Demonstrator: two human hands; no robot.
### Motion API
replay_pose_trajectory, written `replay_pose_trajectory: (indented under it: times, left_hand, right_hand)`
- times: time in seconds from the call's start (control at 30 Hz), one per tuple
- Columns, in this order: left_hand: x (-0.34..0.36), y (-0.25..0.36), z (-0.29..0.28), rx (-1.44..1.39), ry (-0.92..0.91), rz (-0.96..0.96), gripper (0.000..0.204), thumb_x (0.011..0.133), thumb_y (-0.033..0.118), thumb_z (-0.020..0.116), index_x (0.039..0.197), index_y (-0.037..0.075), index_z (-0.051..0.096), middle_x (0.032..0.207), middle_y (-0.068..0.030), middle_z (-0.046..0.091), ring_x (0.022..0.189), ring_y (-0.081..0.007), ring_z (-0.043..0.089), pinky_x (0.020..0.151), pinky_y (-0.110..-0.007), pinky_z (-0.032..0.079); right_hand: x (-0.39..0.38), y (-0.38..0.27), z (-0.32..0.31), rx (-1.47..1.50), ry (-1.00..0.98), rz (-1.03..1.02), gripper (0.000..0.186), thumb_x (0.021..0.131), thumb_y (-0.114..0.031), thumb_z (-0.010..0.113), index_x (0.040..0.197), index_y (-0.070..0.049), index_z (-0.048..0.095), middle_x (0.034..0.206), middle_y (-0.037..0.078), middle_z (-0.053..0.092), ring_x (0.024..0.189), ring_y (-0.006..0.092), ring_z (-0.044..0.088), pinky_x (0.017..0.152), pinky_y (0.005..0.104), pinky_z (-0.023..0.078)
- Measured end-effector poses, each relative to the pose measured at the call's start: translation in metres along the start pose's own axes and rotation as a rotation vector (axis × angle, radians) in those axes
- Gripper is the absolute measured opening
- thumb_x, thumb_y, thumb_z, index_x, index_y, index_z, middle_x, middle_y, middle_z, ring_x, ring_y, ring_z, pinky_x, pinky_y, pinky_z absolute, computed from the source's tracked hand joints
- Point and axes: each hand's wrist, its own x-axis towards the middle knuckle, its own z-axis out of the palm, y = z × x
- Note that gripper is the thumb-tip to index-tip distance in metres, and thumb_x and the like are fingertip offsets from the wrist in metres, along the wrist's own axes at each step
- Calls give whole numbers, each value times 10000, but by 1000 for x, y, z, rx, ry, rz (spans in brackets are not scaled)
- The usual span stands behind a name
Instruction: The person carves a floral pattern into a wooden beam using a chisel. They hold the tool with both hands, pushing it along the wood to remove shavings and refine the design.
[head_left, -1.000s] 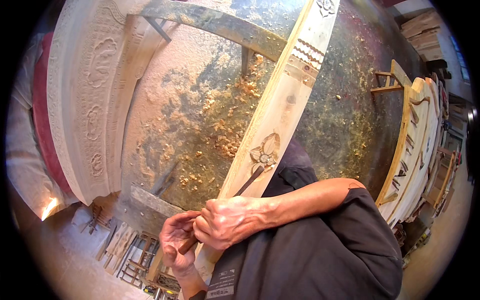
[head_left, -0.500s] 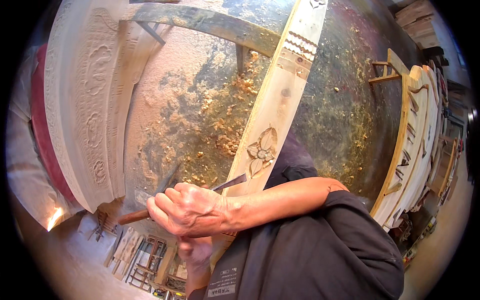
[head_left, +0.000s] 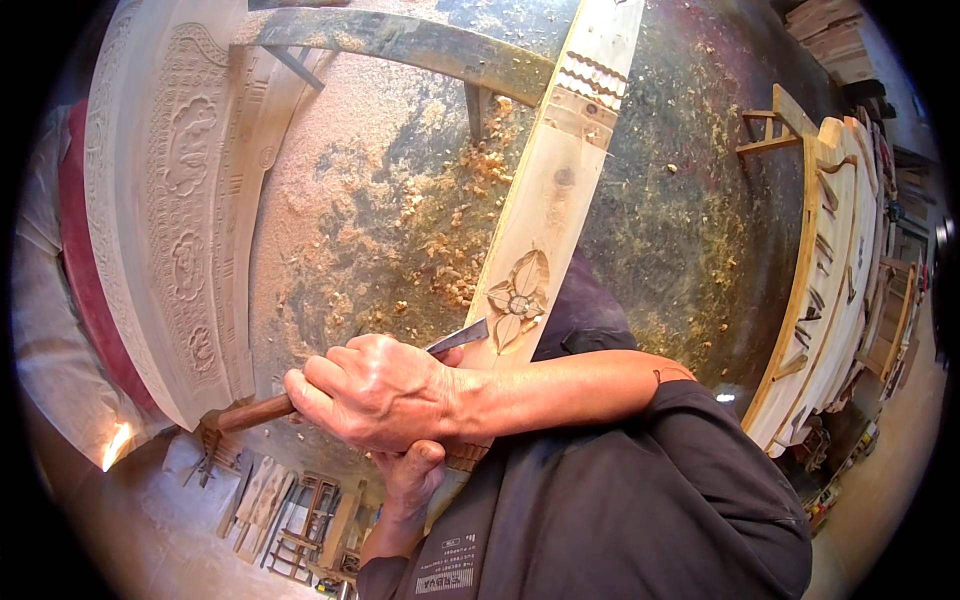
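Fingers (head_left: 330,385) clasp one chisel (head_left: 300,398) (one plank (head_left: 545,215))

Woodcarving workshop. Floor (head_left: 400,180) covered in sawdust and pale wood chips (head_left: 470,250), thickest at centre. Far left: large pale panel (head_left: 170,200) carved with flower rosettes in relief. Centre: long plank (head_left: 550,190) bearing a carved four-petal motif and a zigzag band at its far end. Right: carved boards and wooden frames (head_left: 830,270) stacked on edge. Near left: small wooden racks and offcuts (head_left: 290,510) on the ground.
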Motion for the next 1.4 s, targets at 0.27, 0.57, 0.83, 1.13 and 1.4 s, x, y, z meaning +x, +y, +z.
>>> replay_pose_trajectory:
  times: [0.27,0.57,0.83,1.13,1.4]
  left_hand:
    - [-10,-16,-32,93,32,-17,1182,783,465,940,1624,26,235,1569,-144,408,1437,-271,435,1210,-448,382]
    - [14,2,-16,80,0,-24,1220,734,438,985,1617,20,254,1544,-138,452,1425,-280,472,1188,-452,418]
    - [16,3,-13,127,45,-80,1246,702,480,994,1604,-2,283,1562,-156,449,1433,-290,475,1196,-454,413]
    - [12,-23,-26,10,-29,135,1052,910,721,694,1585,12,309,1585,-186,444,1445,-307,485,1217,-499,391]
    - [63,2,29,184,-5,229,306,1093,258,641,1206,-15,723,1093,-113,767,971,-189,743,920,-373,622]
  right_hand:
    - [4,3,-4,54,82,52,297,849,-206,718,1023,9,610,739,58,533,619,214,652,537,361,548]
    - [14,11,-3,58,166,198,224,927,-215,723,925,-53,569,716,67,532,612,245,665,505,388,540]
    - [14,15,-6,42,214,242,237,923,-211,733,922,-48,561,721,64,531,602,233,651,504,378,535]
    - [42,15,-43,286,39,318,133,931,-74,672,1000,33,631,732,100,629,616,218,678,527,348,540]
    - [78,43,-80,952,-268,744,253,1017,-185,683,1044,65,658,837,95,736,626,93,619,557,276,512]
